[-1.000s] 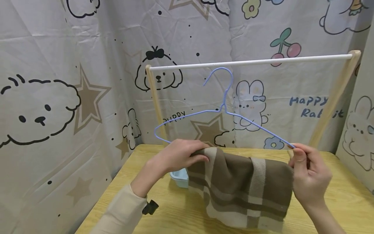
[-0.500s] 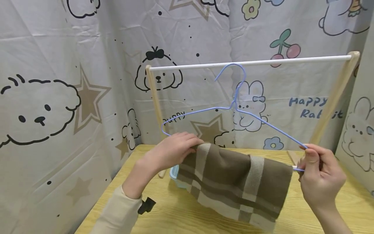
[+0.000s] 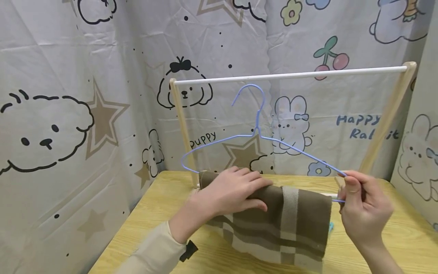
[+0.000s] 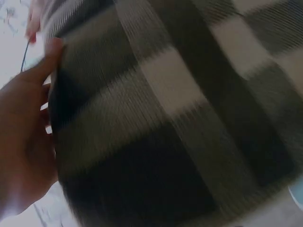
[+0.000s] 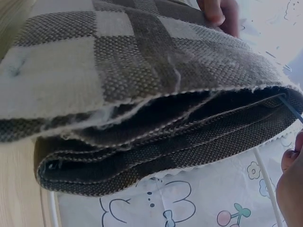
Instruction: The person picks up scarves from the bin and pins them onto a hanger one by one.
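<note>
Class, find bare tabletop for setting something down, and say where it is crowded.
The yellow wooden table is bare between its left edge and the beige fabric sleeve, and between the right hand and the table's right edge. Crowded: the middle, blocked by the brown plaid cloth, left hand and thin blue wire hanger.

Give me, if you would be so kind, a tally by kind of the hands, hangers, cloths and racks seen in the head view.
Hands: 2
Blue hanger: 1
Checked cloth: 1
Rack with white rail: 1
Total: 5
</note>
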The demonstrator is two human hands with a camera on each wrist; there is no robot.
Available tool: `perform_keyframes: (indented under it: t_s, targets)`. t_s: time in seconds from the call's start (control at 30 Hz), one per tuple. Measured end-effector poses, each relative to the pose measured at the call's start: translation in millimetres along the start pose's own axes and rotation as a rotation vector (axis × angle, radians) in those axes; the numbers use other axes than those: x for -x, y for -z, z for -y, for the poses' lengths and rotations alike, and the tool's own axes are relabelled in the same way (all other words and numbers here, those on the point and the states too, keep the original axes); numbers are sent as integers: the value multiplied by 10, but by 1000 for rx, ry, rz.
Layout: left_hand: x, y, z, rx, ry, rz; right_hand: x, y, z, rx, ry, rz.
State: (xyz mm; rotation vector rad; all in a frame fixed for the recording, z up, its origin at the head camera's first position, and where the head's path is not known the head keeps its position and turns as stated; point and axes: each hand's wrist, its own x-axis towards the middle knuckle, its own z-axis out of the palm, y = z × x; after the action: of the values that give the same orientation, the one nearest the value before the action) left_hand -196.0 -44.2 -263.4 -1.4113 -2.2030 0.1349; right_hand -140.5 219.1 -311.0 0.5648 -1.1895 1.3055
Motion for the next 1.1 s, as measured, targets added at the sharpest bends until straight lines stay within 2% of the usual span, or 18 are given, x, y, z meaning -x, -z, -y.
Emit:
perform_keyframes:
  t_s: [0.1,0.2,0.33,0.43,0.67,0.73,0.9,1.1]
  targets:
    - [-105,13,-78,24,-47,106,21,-42,37,27,1,-3]
    - [-181,13,-119,33,-81,145,27,-43,47,16,2,-17]
    - [-218,-14,-144,35,-107,127,47,-74,24,9,15,3]
    - [-244,-26,-153,40,-105,106,57,-109,16,30,25,21]
    - [-357,-48,-274,56,-4,38,46,-185,11,14,67,45]
    - [-385,-57,-318,58,1,25,48,-203,3,12,76,54]
    - [-409,-70,-336,123,7,40,30,-205,14,-2,51,24]
    - [-378,-77,-235,148,38,88,18,-155,3,-15,18,-2]
